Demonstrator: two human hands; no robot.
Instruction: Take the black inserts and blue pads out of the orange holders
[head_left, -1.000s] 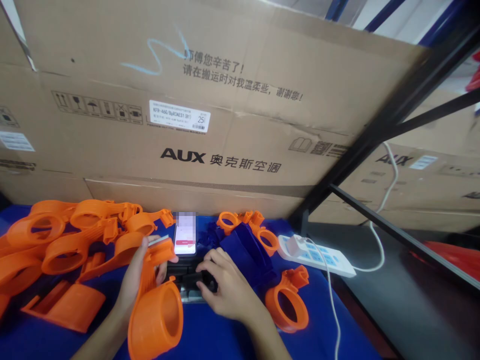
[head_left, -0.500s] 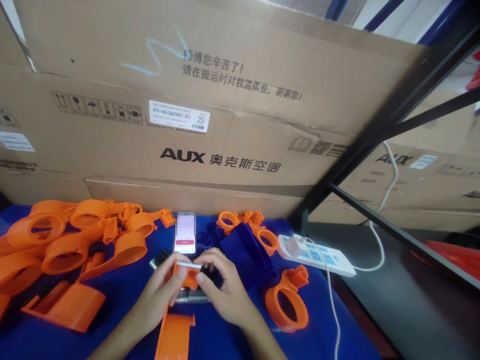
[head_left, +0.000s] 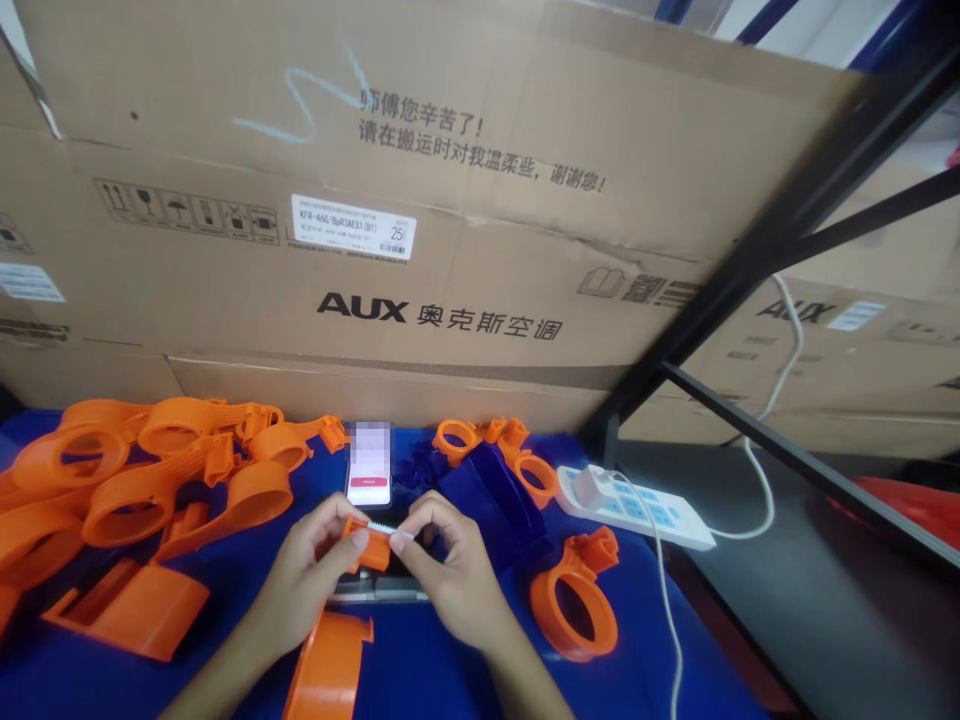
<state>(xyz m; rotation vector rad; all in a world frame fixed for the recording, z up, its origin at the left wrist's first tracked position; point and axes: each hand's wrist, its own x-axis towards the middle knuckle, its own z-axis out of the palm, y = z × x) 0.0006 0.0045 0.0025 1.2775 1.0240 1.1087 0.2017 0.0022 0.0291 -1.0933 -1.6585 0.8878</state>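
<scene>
An orange plastic tape dispenser (head_left: 334, 665) hangs from my left hand (head_left: 300, 565). That hand is closed, with thumb and fingers pinching the dispenser's head. A thin, pale serrated blade (head_left: 384, 528) lies along the top edge of this head. My right hand (head_left: 454, 565) is closed too, with its thumb and fingertips pinching the blade's right end. Below both hands, a grey metallic object (head_left: 386, 590) is partly covered, so I cannot make out its kind. A phone (head_left: 370, 490) with a lit screen stands just beyond my fingers.
Several orange dispensers (head_left: 124, 510) are heaped at the left; another dispenser (head_left: 574, 610) lies right of my hands. Dark blue material (head_left: 495, 505) lies behind my right hand. A white power strip (head_left: 645, 510) trails cables. Cardboard boxes (head_left: 450, 250) and a black frame (head_left: 720, 270) stand behind.
The dispenser has shifted slightly left and tilted. My right fingers have moved onto the blade's right end, which now sticks out past the orange head.
</scene>
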